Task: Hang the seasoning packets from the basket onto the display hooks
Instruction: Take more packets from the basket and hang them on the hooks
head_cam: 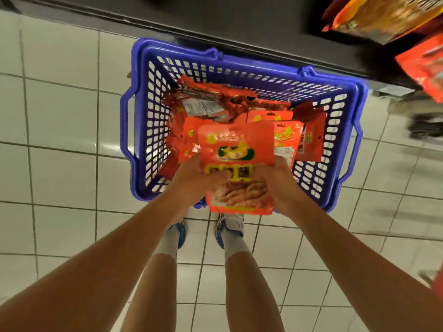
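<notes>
Both hands grip one red seasoning packet (237, 164) above the blue basket's (136, 130) near rim: left hand (194, 178) on one edge, right hand (275, 180) opposite. More packets (215, 104) lie inside the basket.

Glossy white floor tiles (60, 116) with dark grout reflect soft overhead light. A dark shelf base (215, 22) runs along the top, meeting the floor.
</notes>
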A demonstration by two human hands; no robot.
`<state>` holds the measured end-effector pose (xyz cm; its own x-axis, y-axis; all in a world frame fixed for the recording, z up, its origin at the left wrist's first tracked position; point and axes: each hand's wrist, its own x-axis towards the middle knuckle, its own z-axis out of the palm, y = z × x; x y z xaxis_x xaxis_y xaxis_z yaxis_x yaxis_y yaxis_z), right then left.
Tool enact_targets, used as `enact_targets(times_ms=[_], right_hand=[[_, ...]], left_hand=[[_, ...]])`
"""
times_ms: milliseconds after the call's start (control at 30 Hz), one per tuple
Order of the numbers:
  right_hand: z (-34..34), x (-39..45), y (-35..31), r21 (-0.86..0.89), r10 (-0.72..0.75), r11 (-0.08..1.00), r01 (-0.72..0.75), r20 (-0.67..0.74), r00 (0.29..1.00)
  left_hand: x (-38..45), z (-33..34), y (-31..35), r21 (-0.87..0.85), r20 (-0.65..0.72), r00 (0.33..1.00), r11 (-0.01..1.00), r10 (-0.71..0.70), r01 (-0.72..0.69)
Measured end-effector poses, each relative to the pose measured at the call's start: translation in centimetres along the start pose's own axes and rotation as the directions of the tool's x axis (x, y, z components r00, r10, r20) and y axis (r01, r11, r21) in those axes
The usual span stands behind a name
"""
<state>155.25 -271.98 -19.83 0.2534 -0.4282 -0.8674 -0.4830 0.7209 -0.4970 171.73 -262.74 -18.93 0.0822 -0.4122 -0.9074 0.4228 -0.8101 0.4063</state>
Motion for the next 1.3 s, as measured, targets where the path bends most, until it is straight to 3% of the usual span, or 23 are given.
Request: enact_targets(times_ms=[33,100,200,267,333,400,433,533,600,667,800,900,1000,1167,1300], right_hand=[[0.4,0.2,-0.2,0.026,0.053,0.998,-0.055,0.056,0.997],[1.1,1.6,-0.4,0.031,0.079,0.996,-0.08,0.039,0.996],[1.1,5.5,0.1,-0.277,-0.093,0.96,0.037,-0.193,0.977],[0.7,8.2,1.0,-0.596,-0.24,0.802,0.038,-0.264,0.934],[0.6,10.1,1.9,-0.818,-0.291,0.576,0.003,-0.201,0.935],[0.6,11.0,2.8,-0.925,-0.295,0.378,-0.035,-0.156,0.943],[0.5,11.2,3.1,-0.936,-0.296,0.346,-0.061,-0.17,0.94],[-0.3,10.9,3.8,-0.893,-0.276,0.434,-0.121,-0.259,0.926],[-1.1,10.0,3.9,-0.874,-0.264,0.478,-0.092,-0.243,0.933],[-1.4,8.7,3.5,-0.851,-0.333,0.523,0.042,-0.159,0.929],[0.5,4.1,2.3,-0.759,-0.516,0.581,0.295,-0.063,0.854],[3.2,-0.4,1.5,-0.743,-0.627,0.512,0.431,0.019,0.778],[6.0,-4.1,1.0,-0.775,-0.644,0.387,0.5,0.16,0.748],[7.3,-7.7,-1.0,-0.734,-0.589,0.442,0.515,0.195,0.784],[6.2,-10.5,-4.4,-0.674,-0.572,0.385,0.631,0.362,0.736]], left_hand=[[0.0,0.2,0.0,0.008,-0.005,1.0,1.0,0.008,-0.008],[0.1,-0.2,-0.1,-0.052,-0.116,0.993,0.999,0.004,-0.011],[0.3,-2.1,-0.8,-0.115,-0.271,0.962,0.993,-0.033,0.001],[0.4,-3.6,-1.7,-0.056,-0.313,0.949,0.998,-0.032,0.016],[0.4,-5.0,-2.4,-0.023,-0.337,0.941,1.0,-0.023,0.016],[0.2,-5.7,-3.0,-0.05,-0.336,0.942,0.999,-0.026,0.01],[0.2,-5.8,-3.1,-0.068,-0.326,0.945,0.998,-0.031,0.009],[0.1,-5.7,-3.3,-0.093,-0.319,0.946,0.995,-0.052,0.023],[0.2,-5.2,-3.2,-0.091,-0.33,0.942,0.995,-0.063,0.034],[0.2,-4.5,-2.8,-0.108,-0.332,0.941,0.994,-0.069,0.035],[-0.3,-3.1,-1.7,-0.184,-0.339,0.936,0.982,-0.094,0.032],[-1.5,-1.9,-0.3,-0.239,-0.291,0.955,0.971,-0.05,-0.022],[-3.2,-0.8,1.5,-0.29,-0.256,0.967,0.953,0.017,-0.094],[-6.9,-1.0,3.9,-0.235,-0.203,0.974,0.961,0.095,-0.143],[-10.0,-1.6,5.7,-0.141,-0.096,0.98,0.972,0.177,-0.189]])
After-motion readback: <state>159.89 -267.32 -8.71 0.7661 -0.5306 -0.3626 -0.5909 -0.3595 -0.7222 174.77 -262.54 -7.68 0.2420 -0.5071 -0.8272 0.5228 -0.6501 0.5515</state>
